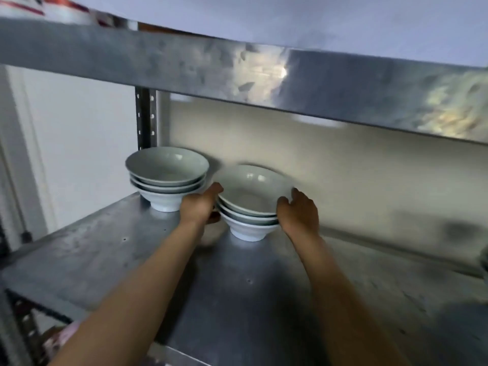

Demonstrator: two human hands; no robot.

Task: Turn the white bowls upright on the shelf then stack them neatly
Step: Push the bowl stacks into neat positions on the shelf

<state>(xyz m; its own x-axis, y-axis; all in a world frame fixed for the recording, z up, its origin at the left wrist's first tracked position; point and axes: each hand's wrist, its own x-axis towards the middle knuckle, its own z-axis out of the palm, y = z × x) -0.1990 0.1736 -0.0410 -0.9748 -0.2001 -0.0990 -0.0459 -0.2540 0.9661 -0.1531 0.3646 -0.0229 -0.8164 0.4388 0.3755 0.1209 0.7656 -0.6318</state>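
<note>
Head view: two hands hold a stack of white bowls on a metal shelf.
Nearest, the left hand [201, 204] and right hand [299, 211] form the grip, fingers curled against opposite sides of the right stack [250, 207], three upright bowls. Beyond-left of the grip stands the left stack [167, 178]. Turning looks done; joining the stacks may remain.

The scene is dimly and coolly lit. Glare is seen on the upper shelf [282, 71]. Edges are bent by wide-angle distortion, and details are softened by blur.
</note>
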